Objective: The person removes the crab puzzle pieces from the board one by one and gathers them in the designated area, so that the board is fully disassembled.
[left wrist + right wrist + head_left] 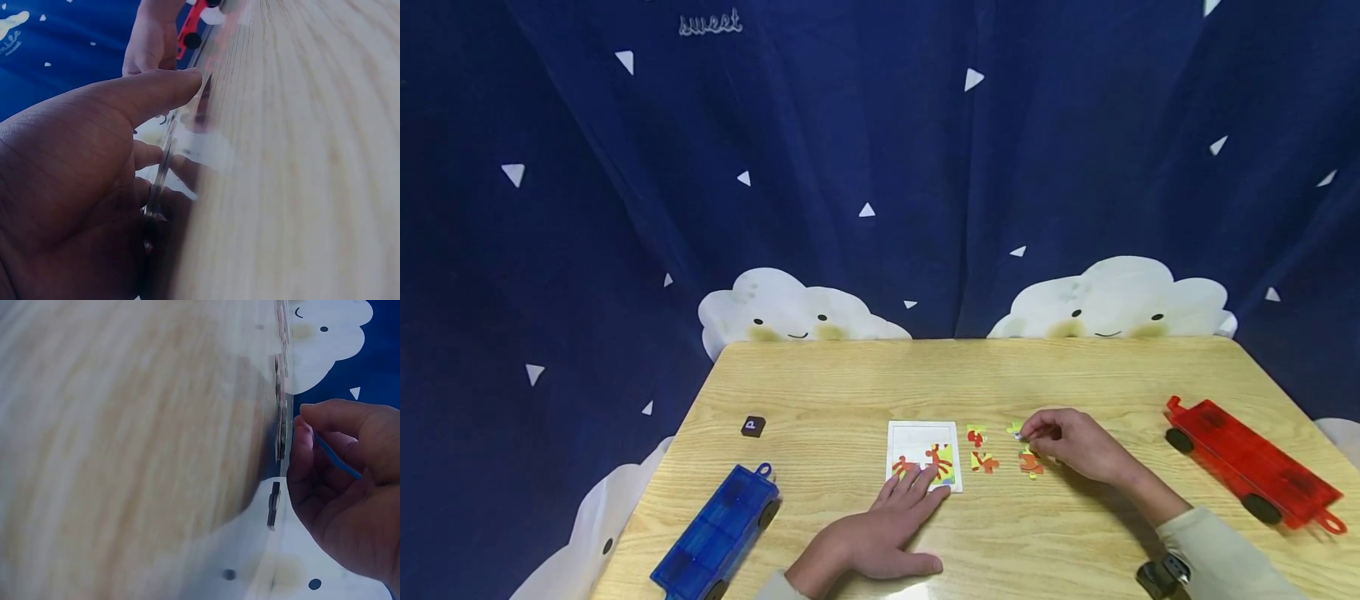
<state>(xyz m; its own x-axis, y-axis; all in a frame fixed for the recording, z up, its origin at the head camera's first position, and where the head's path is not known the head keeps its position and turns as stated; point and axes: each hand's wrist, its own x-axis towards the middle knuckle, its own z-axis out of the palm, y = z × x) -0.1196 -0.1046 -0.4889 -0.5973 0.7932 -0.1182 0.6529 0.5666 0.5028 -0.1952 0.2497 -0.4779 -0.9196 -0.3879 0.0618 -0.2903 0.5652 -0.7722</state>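
Note:
A white puzzle board lies flat on the wooden table, with red, yellow and green pieces fitted along its lower edge. My left hand lies flat, its straight fingers pressing on the board's near edge; the left wrist view shows the palm beside the board's rim. To the right, my right hand pinches a small yellow-green puzzle piece against the tabletop. The right wrist view shows those fingertips at the piece's edge. Loose pieces lie between board and right hand.
A blue translucent toy car sits at the near left and a red one at the right. A small dark block lies left of the board. A dark blue curtain with cloud faces hangs behind the table.

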